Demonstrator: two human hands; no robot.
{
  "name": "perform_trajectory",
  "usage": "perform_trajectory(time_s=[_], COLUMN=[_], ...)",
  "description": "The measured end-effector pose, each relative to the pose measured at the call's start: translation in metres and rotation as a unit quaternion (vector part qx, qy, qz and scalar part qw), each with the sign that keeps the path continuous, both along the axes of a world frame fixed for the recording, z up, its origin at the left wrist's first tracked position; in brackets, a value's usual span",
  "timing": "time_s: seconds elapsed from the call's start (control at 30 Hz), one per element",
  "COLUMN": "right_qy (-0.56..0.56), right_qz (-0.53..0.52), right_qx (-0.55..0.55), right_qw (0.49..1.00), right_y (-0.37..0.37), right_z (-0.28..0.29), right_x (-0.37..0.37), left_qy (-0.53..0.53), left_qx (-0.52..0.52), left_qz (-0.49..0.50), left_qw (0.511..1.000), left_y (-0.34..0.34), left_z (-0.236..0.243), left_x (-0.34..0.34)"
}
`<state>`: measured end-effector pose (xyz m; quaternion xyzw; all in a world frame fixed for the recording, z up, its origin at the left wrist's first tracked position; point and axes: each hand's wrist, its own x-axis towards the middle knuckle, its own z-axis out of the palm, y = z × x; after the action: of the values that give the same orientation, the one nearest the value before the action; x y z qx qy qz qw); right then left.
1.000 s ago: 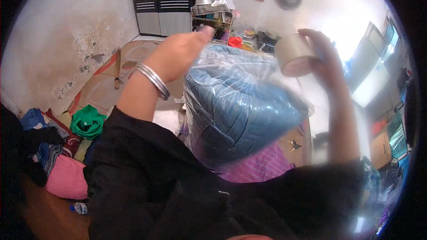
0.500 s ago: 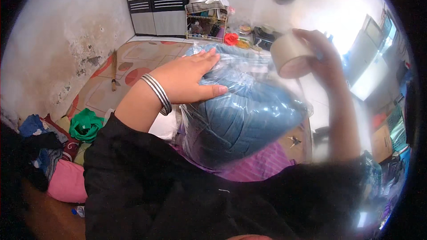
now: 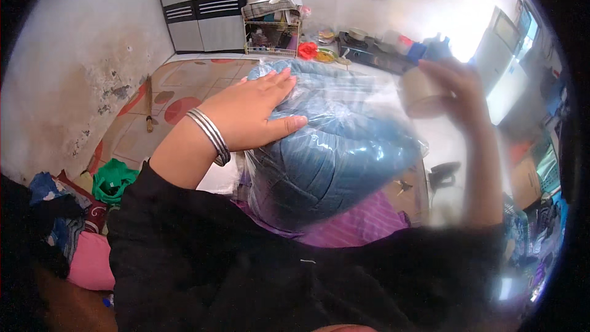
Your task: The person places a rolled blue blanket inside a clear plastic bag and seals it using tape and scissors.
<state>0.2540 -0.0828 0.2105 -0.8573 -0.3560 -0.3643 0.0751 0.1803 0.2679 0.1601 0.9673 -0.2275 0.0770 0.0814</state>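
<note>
A clear plastic bag packed with folded blue cloth [image 3: 332,166] sits in front of me, over purple striped fabric [image 3: 359,221]. My left hand [image 3: 261,107] lies on its upper left side, fingers stretched out and thumb apart, pressing the plastic. Silver bangles [image 3: 209,135] circle that wrist. Up to the right of the bag, my right hand [image 3: 458,89] grips a wide roll of packing tape [image 3: 424,93]; both are smeared by motion. A pale, see-through band, seemingly tape, stretches between the roll and the bag's top.
Heaped clothes and a pink cushion [image 3: 92,261] lie at the left, beside a green cloth bundle [image 3: 115,181]. A dark clothes iron [image 3: 444,175] stands beyond the bag's right side. Farther back are a wire rack [image 3: 272,37], a gas stove [image 3: 362,46] and a grey cabinet [image 3: 212,0].
My right hand and the tape roll have moved to the right, away from the bag. My left hand stays on the bag; the whole view has shifted slightly.
</note>
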Motion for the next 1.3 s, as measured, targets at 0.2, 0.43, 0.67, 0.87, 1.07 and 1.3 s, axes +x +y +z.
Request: perform_trajectory(time_s=[0.2, 0.43, 0.67, 0.87, 1.07, 1.3], right_qy=[-0.029, 0.004, 0.177, 0.172, 0.16, 0.203], right_qz=[-0.028, -0.106, 0.021, 0.05, 0.075, 0.083], right_qx=[-0.054, -0.056, 0.259, 0.395, 0.462, 0.493], right_qw=[0.998, 0.993, 0.949, 0.901, 0.869, 0.842], right_y=[-0.016, -0.027, -0.031, -0.025, -0.019, -0.014], right_z=[0.002, -0.012, -0.069, -0.09, -0.105, -0.099], right_x=[-0.012, -0.02, 0.01, 0.014, 0.015, 0.005], left_qy=[-0.013, -0.015, -0.005, -0.073, -0.134, -0.109], left_qx=[0.011, 0.001, 0.016, 0.06, -0.002, 0.012], left_qz=[-0.008, -0.011, 0.059, 0.092, 0.039, 0.042], left_qw=[1.0, 1.0, 0.998, 0.991, 0.99, 0.993], left_y=[-0.008, -0.003, -0.009, -0.045, -0.073, -0.107], left_z=[-0.001, -0.004, 0.012, 0.011, -0.012, -0.01], left_x=[-0.003, -0.009, -0.015, -0.016, -0.009, -0.005])
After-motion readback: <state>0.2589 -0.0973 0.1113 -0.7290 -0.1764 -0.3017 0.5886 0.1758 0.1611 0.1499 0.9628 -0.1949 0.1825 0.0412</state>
